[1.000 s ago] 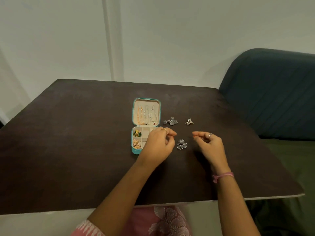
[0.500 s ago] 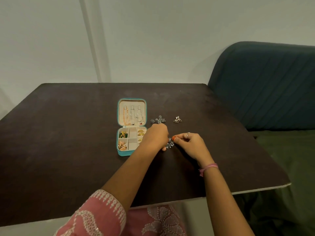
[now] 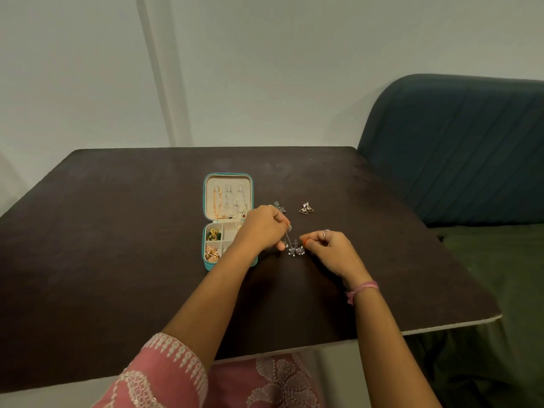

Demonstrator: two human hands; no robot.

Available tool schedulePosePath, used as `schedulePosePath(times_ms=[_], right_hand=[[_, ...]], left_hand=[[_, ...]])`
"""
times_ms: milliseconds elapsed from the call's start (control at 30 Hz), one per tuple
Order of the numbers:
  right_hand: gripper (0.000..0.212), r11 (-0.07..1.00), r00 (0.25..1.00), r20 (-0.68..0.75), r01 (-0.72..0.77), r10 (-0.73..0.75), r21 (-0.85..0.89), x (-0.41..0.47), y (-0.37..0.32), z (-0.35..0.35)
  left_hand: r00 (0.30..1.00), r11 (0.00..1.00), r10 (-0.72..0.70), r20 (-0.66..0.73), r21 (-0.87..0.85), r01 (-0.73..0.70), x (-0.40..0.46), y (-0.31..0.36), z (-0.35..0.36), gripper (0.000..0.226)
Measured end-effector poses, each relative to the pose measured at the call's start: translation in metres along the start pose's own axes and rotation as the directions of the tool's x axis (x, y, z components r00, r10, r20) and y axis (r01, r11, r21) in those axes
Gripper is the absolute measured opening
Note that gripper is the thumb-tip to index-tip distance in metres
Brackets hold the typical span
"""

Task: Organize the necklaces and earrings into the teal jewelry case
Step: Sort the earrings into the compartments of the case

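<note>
Both hands pinching a silver earring beside the teal jewelry case point(image 3: 207, 262).
Left hand point(image 3: 262, 229) and right hand point(image 3: 329, 248) pinch the silver earring point(image 3: 295, 251); light, dangly, probably snag-prone, best held by its hook.

open teal jewelry case point(image 3: 228, 178), silver earrings point(image 3: 295, 250) beside

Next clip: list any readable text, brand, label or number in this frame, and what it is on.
None. The teal jewelry case, the table, the loose earrings and the pink sleeve carry no lettering that shows; the sleeve has only embroidered patterns.
</note>
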State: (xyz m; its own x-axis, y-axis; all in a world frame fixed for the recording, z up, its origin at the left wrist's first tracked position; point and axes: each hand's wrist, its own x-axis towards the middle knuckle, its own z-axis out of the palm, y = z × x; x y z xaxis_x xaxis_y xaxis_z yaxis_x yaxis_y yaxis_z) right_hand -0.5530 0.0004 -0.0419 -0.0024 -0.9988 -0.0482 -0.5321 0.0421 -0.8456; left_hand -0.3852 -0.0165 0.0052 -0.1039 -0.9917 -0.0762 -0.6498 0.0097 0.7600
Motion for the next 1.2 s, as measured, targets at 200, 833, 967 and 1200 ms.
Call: schedulePosePath(times_ms=[200,833,967,1200], right_hand=[[0.016,0.998,0.999,-0.005,0.035,-0.035,-0.048,0.002,-0.004,-0.002],[0.014,0.891,0.945,0.308,0.234,-0.114,-0.389,0.019,-0.035,-0.010],[0.012,0.910,0.962,0.224,0.226,-0.153,-0.347,0.018,-0.038,-0.014],[0.013,0.941,0.948,0.033,0.317,-0.315,-0.116,0.008,-0.070,-0.028]], left_hand=[[0.999,0.989,0.001,-0.053,-0.150,-0.009,-0.011,0.004,-0.013,0.011],[0.996,0.815,-0.065,-0.054,-0.580,0.021,-0.038,0.009,-0.035,0.015],[0.997,0.781,-0.048,-0.056,-0.624,0.003,-0.041,0.010,-0.044,0.016],[0.996,0.736,-0.027,-0.087,-0.675,-0.039,-0.044,0.014,-0.065,0.018]])
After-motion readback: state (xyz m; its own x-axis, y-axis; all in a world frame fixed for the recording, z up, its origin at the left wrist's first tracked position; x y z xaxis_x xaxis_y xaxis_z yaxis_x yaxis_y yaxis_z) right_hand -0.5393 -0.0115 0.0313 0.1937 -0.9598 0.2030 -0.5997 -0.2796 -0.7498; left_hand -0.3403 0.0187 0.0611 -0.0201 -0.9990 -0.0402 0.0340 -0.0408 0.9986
